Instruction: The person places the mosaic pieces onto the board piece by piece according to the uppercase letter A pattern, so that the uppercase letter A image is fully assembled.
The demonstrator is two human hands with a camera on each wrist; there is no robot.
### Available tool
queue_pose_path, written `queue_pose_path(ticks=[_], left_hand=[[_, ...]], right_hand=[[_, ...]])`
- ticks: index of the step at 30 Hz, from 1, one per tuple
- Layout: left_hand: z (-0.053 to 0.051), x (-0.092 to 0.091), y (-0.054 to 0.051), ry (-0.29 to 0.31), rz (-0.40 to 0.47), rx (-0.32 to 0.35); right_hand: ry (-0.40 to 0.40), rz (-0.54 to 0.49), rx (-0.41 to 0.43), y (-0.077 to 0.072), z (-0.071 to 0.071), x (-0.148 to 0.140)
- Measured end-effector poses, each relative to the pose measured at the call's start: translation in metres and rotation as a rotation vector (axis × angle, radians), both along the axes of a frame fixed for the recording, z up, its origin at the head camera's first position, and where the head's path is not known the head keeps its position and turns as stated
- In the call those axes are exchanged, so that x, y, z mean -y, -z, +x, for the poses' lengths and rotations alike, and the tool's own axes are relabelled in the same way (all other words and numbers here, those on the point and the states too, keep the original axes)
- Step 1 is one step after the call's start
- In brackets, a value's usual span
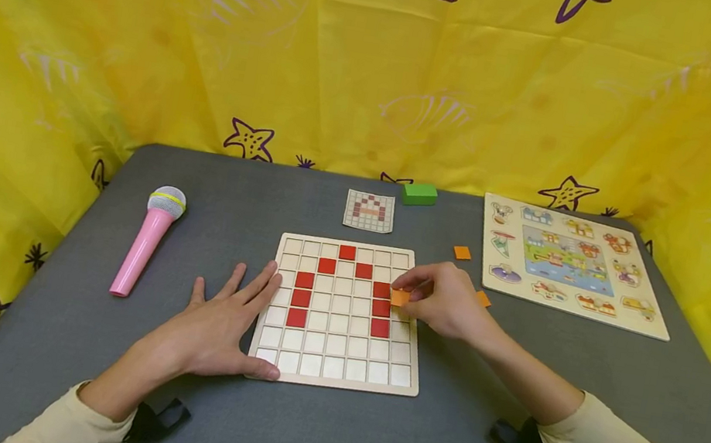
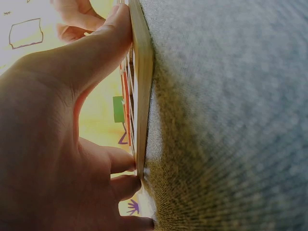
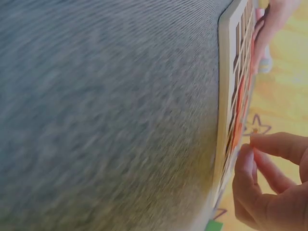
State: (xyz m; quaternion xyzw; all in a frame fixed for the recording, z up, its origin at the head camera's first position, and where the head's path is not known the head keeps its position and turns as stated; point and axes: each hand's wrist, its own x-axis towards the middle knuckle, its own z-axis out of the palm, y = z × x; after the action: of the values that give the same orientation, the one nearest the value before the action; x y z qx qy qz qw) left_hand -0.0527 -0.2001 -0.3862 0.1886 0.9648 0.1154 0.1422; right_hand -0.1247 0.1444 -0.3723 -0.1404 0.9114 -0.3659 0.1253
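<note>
A wooden grid board point(image 1: 335, 343) lies flat on the dark grey table, with several red square tiles point(image 1: 301, 298) set in its cells in an arch shape. My right hand point(image 1: 451, 300) pinches an orange square tile point(image 1: 399, 298) between thumb and fingers over the board's right side, beside the red column. In the right wrist view the fingertips point(image 3: 246, 149) meet near the board's edge, and the tile cannot be made out there. My left hand point(image 1: 218, 328) rests spread along the board's left edge, its thumb point(image 2: 115, 29) on the near corner.
Behind the board lie a small pattern card point(image 1: 369, 211) and a green block point(image 1: 419, 195). One orange tile point(image 1: 462, 253) lies to the right; another orange tile point(image 1: 483, 298) is partly behind my right wrist. A picture puzzle point(image 1: 568, 261) sits at far right, a pink microphone point(image 1: 144, 245) at left.
</note>
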Motion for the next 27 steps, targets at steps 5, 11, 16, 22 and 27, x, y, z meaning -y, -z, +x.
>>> queue_pose_path(ticks=[5,11,16,22,27], left_hand=[[0.000,0.000,0.000,0.000,0.001,0.002],[-0.001,0.000,0.000,0.001,-0.001,0.007],[-0.001,0.000,0.000,-0.001,-0.004,0.008],[-0.001,-0.001,-0.001,-0.004,-0.010,0.010],[-0.001,-0.001,-0.001,-0.002,-0.006,0.013]], right_hand=[[-0.026,-0.014,0.007,-0.001,-0.001,0.011],[-0.044,-0.026,0.019,-0.004,-0.001,0.025],[-0.060,-0.039,0.027,-0.004,0.000,0.037],[-0.083,-0.042,0.041,-0.004,0.001,0.050],[-0.101,-0.030,0.057,-0.002,0.001,0.060]])
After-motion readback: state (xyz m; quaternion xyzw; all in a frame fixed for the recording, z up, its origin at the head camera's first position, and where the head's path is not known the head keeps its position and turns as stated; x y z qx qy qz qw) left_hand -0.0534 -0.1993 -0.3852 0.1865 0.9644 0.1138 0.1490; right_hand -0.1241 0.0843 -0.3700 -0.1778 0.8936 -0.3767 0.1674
